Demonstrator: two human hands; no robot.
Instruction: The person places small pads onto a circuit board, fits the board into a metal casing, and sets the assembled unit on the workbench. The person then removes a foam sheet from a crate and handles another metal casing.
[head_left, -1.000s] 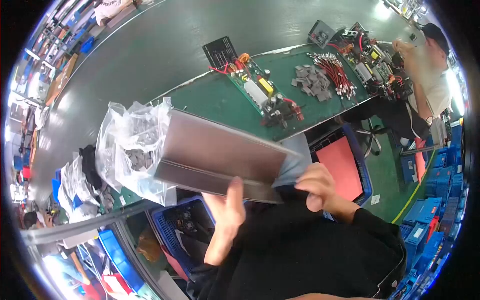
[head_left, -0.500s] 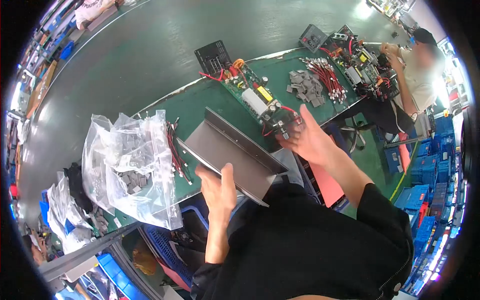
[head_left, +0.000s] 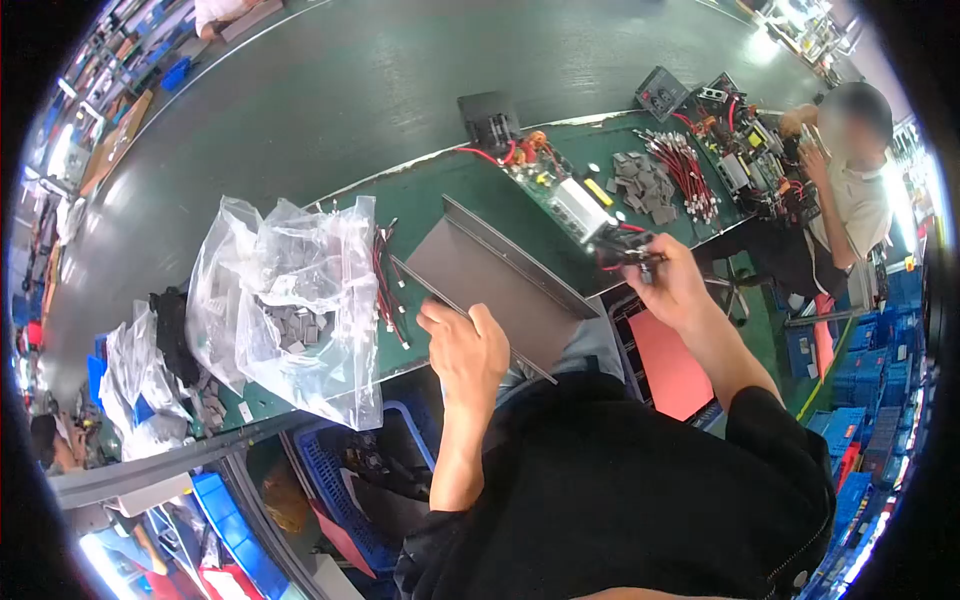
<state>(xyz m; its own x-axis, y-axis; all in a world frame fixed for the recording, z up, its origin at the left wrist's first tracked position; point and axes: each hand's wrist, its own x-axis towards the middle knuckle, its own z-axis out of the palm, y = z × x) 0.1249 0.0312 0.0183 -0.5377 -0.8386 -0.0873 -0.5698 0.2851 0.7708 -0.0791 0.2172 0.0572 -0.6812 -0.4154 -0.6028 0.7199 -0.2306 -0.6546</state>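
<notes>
Right hand (head_left: 672,285) has gone from beside the circuit board (head_left: 572,205) to pinching its near end; board blurred, over the bench (head_left: 420,190). Left hand (head_left: 468,350) at grey metal channel (head_left: 490,280), grip half-curled, hold unclear. Both parts now engaged, apparently.

Scene is brightly lit; edges are bowed by fisheye, corners blacked out; right rim is blown out by glare; circuit board (head_left: 577,207) is motion-smeared.
</notes>
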